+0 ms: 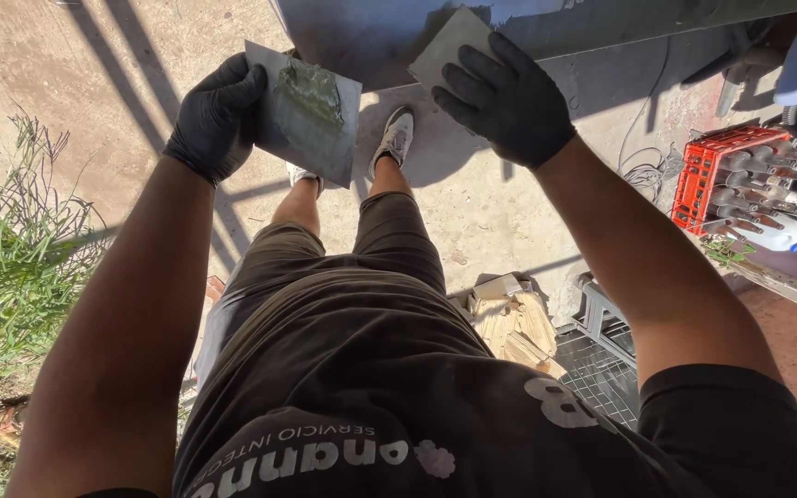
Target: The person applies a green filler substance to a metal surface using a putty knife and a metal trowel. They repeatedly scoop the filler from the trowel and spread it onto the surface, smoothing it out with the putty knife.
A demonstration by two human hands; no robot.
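**Holding two flat spreaders at a grey panel**

Head view: the left hand (217, 115), in a black glove, grips at 11 o'clock a grey plate (311, 115) with green-grey putty (311, 92) on it. The right hand (506, 100) presses its fingers on a second plate (445, 48) against the grey panel (371, 37) at 12 o'clock.

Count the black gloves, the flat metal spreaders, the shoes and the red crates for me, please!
Black gloves: 2, on the left hand and the right hand
Flat metal spreaders: 2, one with greenish putty, one plain
Shoes: 2
Red crate: 1
Total: 7
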